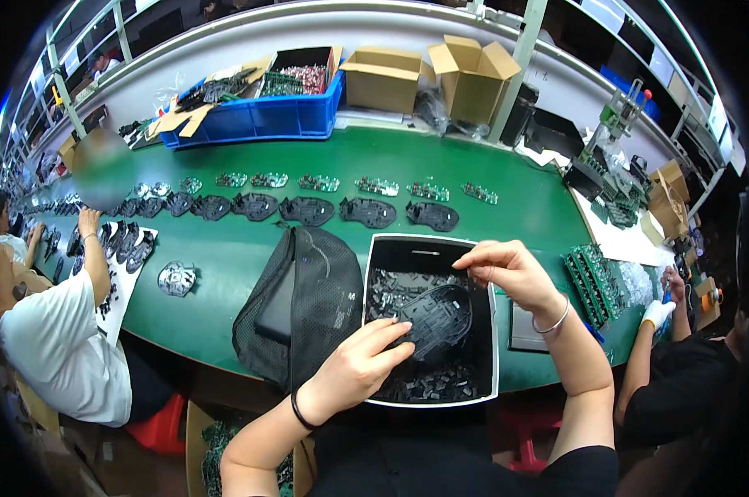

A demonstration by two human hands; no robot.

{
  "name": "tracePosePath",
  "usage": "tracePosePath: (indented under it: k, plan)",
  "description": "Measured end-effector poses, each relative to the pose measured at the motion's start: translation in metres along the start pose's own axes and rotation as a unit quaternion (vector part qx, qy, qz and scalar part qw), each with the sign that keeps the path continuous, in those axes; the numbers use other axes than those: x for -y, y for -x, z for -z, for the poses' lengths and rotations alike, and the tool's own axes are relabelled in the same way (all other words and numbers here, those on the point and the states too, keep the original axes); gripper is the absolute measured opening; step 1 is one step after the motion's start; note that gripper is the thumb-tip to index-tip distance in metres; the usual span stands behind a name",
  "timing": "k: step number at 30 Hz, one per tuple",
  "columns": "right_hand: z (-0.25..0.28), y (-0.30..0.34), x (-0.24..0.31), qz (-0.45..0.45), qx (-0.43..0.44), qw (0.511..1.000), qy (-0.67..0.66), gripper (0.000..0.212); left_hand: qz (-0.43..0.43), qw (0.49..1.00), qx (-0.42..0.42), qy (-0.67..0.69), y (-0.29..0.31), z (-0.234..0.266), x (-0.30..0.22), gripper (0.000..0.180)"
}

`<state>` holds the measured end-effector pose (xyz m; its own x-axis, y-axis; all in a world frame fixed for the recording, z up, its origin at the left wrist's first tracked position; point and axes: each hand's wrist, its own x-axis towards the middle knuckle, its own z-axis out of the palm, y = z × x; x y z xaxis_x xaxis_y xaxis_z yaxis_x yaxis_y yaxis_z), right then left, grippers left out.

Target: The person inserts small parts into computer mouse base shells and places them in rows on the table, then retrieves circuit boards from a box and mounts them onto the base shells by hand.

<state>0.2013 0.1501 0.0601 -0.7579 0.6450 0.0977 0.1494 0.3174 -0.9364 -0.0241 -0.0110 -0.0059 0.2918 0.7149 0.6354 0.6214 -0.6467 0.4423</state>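
Note:
A white-rimmed black box (495, 364) stands at the table's near edge, full of small black plastic pieces (408, 388). Over it my left hand (360, 364) grips the edge of a black plastic mouse base (441, 321), its ribbed inner side facing up. My right hand (511, 269) hovers above the box's far right corner, thumb and forefinger pinched together. Whatever lies between those fingertips is too small to make out. A black mesh bag (321, 286) leans against the box's left side.
Black mouse bases (368, 213) and green circuit boards (377, 186) line the green table (490, 161). Behind them are a blue bin (250, 120) and cardboard boxes (383, 79). Stacked boards (594, 282) stand right. Co-workers sit at left (68, 348) and right (681, 373).

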Motion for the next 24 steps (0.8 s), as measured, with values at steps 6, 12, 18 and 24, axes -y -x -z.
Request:
tracePosePath:
  k: [6,12,18,24]
  plan:
    - [-0.006,-0.002,0.021,-0.095,0.028,0.992,-0.081,0.015,0.016,1.0,-0.006,0.018,0.004,-0.005,0.002,0.025]
    - [0.008,-0.001,-0.013,-0.124,0.055,0.943,-0.303,0.02,0.022,0.999,-0.012,0.032,0.006,-0.007,0.003,0.024]
    - [-0.002,-0.004,-0.008,-0.107,0.019,0.978,-0.178,0.013,0.023,0.999,-0.015,0.036,0.006,-0.006,0.004,0.024]
    - [-0.033,-0.009,0.005,0.008,0.046,0.984,0.175,0.008,0.022,1.0,0.003,0.02,0.004,-0.007,0.003,0.026]
